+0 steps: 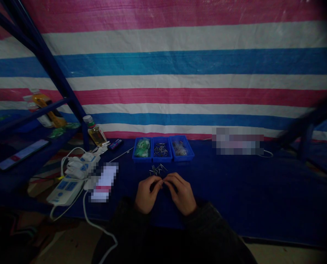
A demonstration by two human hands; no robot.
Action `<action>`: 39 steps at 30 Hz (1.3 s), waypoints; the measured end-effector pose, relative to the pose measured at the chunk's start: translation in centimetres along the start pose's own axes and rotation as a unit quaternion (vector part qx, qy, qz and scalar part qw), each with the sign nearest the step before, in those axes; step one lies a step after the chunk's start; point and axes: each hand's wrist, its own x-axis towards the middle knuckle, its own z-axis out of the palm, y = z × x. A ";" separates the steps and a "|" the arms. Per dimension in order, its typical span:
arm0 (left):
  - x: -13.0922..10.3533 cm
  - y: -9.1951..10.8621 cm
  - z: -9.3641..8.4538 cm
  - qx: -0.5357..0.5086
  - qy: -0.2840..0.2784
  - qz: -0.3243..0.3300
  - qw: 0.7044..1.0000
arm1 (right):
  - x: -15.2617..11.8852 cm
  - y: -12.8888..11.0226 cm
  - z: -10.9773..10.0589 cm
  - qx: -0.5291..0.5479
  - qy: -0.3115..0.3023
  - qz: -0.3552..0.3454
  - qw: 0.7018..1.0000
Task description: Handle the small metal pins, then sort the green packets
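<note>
My left hand (147,194) and my right hand (181,193) meet over the near middle of the blue table, fingertips pinched together. Whatever lies between the fingertips is too small and dark to make out. Just beyond them is a loose pile of thin metal pins (158,169), perhaps screws or rivets. Behind that pile stand three blue trays side by side. The left tray (142,160) holds green packets, the middle tray (162,160) holds more of the thin metal pieces, and the right tray (184,158) holds a clear plastic bag with small dark parts.
At left lie a white power strip (66,190) with plugs and cables, and a phone (105,182). A bottle (94,131) and a small dark box (116,144) stand behind. Blue metal posts (70,91) rise at the left, before a striped sheet (179,66).
</note>
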 end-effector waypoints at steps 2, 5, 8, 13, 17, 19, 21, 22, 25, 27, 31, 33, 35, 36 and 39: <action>0.0 0.1 0.0 0.002 0.001 0.003 1.000 | 0.0 0.0 0.0 0.000 0.000 0.003 1.000; 0.0 0.2 -0.1 0.005 0.004 0.006 1.000 | 0.0 -0.1 0.0 0.001 -0.003 0.012 1.000; 0.0 0.2 -0.1 0.006 0.008 0.012 1.000 | 0.0 -0.3 -0.1 0.005 -0.008 0.018 1.000; 0.0 0.3 -0.1 0.011 0.012 0.019 1.000 | 0.2 -0.4 -0.2 0.002 -0.014 0.023 1.000; 0.0 0.3 -0.1 0.011 0.018 0.019 1.000 | 0.2 -0.4 -0.3 -0.007 -0.025 0.031 0.999; -0.1 0.3 -0.1 0.007 0.026 0.019 0.999 | 0.1 -0.4 -0.3 -0.005 -0.023 0.039 0.999; -0.1 0.2 -0.1 0.002 0.036 0.014 0.999 | 0.0 -0.4 -0.3 0.001 -0.015 0.038 0.999; -0.1 0.2 -0.1 -0.001 0.040 0.011 0.999 | 0.0 -0.3 -0.2 0.001 -0.012 0.035 0.999; -0.1 0.3 -0.2 -0.010 0.046 0.005 0.999 | 0.0 -0.3 -0.2 -0.004 -0.008 0.025 1.000; 0.0 0.4 -0.2 -0.013 0.046 0.004 0.999 | 0.0 -0.3 -0.2 -0.004 -0.002 0.024 1.000; -0.1 0.4 -0.1 -0.016 0.046 0.004 0.999 | 0.1 -0.4 -0.2 -0.003 0.001 0.027 1.000; -0.1 0.3 -0.1 -0.019 0.044 0.006 0.999 | 0.2 -0.4 -0.2 -0.003 0.003 0.029 1.000; -0.1 0.3 -0.1 -0.020 0.043 0.007 0.999 | 0.2 -0.5 -0.2 -0.003 0.007 0.031 0.999; -0.1 0.2 -0.2 -0.020 0.042 0.007 0.999 | 0.2 -0.5 -0.2 -0.004 0.007 0.032 0.999; -0.1 0.3 -0.2 -0.019 0.042 0.006 0.999 | 0.2 -0.6 -0.3 -0.006 0.007 0.036 0.999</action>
